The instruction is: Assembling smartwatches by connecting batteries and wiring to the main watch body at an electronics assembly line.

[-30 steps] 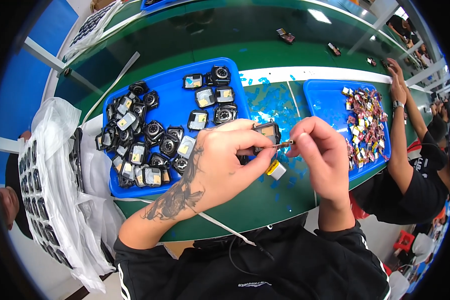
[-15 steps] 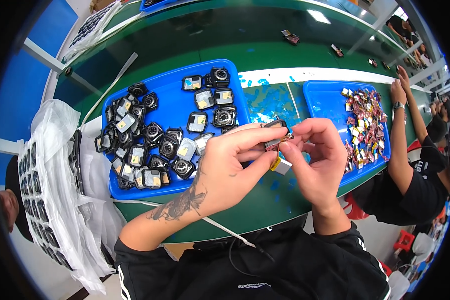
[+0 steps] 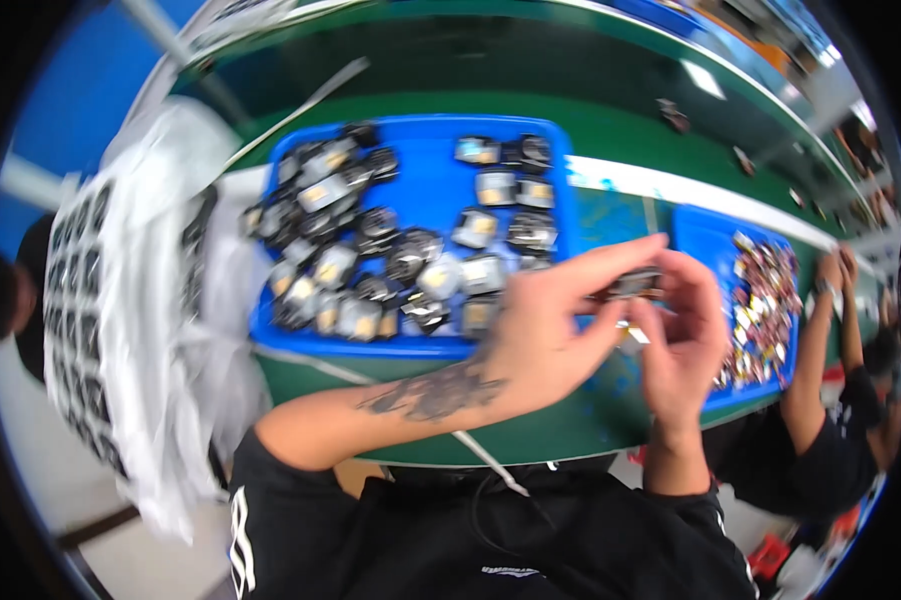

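My left hand is closed around a small dark watch case, fingers on top and thumb below. My right hand pinches at the same piece from the other side, fingertips together. A small silver block, like a battery, shows just under the case between my two thumbs. Motion blur hides the finer parts. To the left, a blue tray holds many black watch cases, heaped on its left and set in rows on its right.
A second blue tray at the right holds a heap of small parts. Blue scraps lie on the green bench between the trays. White-wrapped stacked trays stand at far left. Another person's arms reach in at right.
The whole view has swung, so trays and hands sit farther right in the picture. The hanging silver block, with its yellow band showing before, is now mostly hidden by my fingers.
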Demonstrator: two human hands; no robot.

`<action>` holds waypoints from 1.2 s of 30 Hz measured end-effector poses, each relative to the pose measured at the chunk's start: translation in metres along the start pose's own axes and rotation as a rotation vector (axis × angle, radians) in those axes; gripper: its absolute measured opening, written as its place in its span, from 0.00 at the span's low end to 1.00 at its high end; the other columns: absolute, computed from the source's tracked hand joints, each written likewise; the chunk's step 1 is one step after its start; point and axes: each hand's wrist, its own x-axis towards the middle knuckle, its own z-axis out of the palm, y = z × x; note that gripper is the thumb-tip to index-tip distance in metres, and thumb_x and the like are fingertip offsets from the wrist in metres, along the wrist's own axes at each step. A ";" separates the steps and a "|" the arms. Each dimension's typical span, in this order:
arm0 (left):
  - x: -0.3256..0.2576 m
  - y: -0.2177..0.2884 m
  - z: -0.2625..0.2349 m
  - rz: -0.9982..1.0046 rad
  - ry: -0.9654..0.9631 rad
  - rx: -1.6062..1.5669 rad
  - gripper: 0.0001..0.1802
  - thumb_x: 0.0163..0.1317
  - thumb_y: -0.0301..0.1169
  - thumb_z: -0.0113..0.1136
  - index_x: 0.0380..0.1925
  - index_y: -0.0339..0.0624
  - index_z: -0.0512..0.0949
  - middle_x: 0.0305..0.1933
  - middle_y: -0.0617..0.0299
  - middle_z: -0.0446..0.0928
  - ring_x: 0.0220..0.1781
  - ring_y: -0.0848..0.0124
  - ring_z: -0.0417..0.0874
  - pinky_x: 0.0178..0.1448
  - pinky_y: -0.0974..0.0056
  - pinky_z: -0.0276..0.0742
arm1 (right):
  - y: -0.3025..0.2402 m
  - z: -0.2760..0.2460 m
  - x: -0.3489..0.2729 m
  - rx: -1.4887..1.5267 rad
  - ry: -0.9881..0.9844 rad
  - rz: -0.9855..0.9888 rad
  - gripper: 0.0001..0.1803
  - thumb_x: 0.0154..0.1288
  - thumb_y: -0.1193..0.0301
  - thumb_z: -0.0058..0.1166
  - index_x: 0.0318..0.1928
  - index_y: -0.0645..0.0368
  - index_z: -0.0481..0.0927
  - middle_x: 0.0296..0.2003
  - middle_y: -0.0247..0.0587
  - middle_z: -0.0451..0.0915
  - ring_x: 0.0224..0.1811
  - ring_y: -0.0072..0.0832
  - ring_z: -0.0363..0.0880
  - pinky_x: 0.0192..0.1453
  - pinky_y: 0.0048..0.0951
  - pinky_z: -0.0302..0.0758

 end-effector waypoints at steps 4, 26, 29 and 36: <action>0.003 -0.004 0.002 0.073 0.021 0.005 0.25 0.62 0.15 0.54 0.61 0.35 0.72 0.58 0.50 0.77 0.54 0.68 0.82 0.55 0.63 0.82 | -0.002 -0.007 0.004 0.033 -0.044 -0.057 0.25 0.60 0.87 0.56 0.59 0.69 0.70 0.51 0.42 0.76 0.51 0.24 0.77 0.52 0.23 0.79; 0.018 0.031 -0.127 -0.345 -0.469 1.587 0.23 0.44 0.37 0.75 0.40 0.45 0.76 0.49 0.58 0.77 0.62 0.58 0.73 0.65 0.53 0.70 | 0.146 -0.045 0.239 -0.115 -0.207 0.503 0.23 0.60 0.58 0.67 0.47 0.63 0.81 0.28 0.32 0.74 0.24 0.17 0.68 0.23 0.21 0.64; 0.026 0.048 -0.115 -0.408 -0.516 1.519 0.28 0.47 0.35 0.73 0.48 0.45 0.73 0.55 0.54 0.77 0.65 0.54 0.72 0.67 0.52 0.69 | 0.133 -0.068 0.229 -0.411 -0.084 0.354 0.16 0.64 0.60 0.62 0.44 0.59 0.83 0.28 0.31 0.75 0.25 0.17 0.68 0.26 0.21 0.66; 0.028 0.032 -0.114 -0.243 -0.500 1.470 0.31 0.53 0.30 0.69 0.58 0.48 0.69 0.54 0.54 0.79 0.61 0.56 0.76 0.66 0.55 0.72 | 0.056 -0.058 0.185 -0.400 -0.377 0.158 0.11 0.67 0.67 0.58 0.44 0.61 0.80 0.28 0.27 0.75 0.28 0.13 0.68 0.31 0.19 0.66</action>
